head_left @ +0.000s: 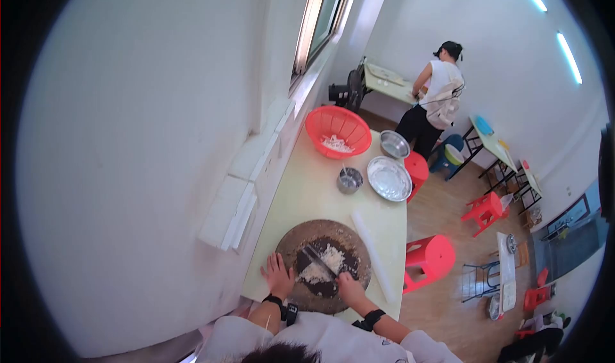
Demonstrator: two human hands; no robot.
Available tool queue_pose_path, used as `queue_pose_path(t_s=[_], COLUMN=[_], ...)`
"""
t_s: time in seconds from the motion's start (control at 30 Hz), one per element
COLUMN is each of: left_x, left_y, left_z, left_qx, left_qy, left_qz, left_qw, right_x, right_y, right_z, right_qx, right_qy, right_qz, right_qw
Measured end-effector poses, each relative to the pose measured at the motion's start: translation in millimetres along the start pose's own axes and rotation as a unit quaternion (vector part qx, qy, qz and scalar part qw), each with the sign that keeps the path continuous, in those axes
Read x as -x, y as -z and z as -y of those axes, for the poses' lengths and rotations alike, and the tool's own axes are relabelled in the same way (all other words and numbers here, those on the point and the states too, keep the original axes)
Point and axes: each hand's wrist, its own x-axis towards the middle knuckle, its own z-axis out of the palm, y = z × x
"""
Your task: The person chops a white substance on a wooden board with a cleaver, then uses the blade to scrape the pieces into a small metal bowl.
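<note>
A round wooden chopping board [288, 238] with a dark, wet-looking middle lies on the near part of the table. My right hand [350, 288] is closed round the handle of a knife [320, 263], whose blade slants across the board. Finely chopped white food [332, 258] sits on the far side of the blade, and a second patch lies on the near side. My left hand [277, 276] rests with its fingers apart on the board's left edge, holding nothing.
Beyond the board stand a red plastic basket [320, 126] with white strips, a small metal pot [350, 180], a metal bowl [394, 144] and a wide metal basin [389, 179]. A long white bar [375, 255] lies to the right. Red stools [430, 258] flank the table; a person [442, 87] stands behind.
</note>
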Motion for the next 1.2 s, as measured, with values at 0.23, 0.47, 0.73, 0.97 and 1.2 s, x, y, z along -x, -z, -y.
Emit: queue_pose_path(t_s=[0.23,0.47,0.73,0.97,1.2], left_x=[-2,0,0,1,0], left_y=[-5,-7,-8,-4,-2], left_z=[3,2,3,0,3], left_qx=[-0.016,0.016,0.035,0.025,0.030], left_qy=[-0.007,0.001,0.006,0.007,0.026], left_qz=[-0.013,-0.019,-0.020,-0.026,0.014], left_qw=[1.000,1.000,0.999,0.999,0.999], right_x=[-1,-2,3,12,16], right_y=[12,4,4,-3,9], right_z=[2,-10,-22,-26,-23], right_qx=[-0.028,0.004,0.001,0.007,-0.016], right_qy=[0.021,0.038,0.007,0.014,-0.035], right_qz=[-0.011,-0.010,0.055,-0.050,-0.019], right_qw=[0.999,0.999,0.998,0.999,0.999])
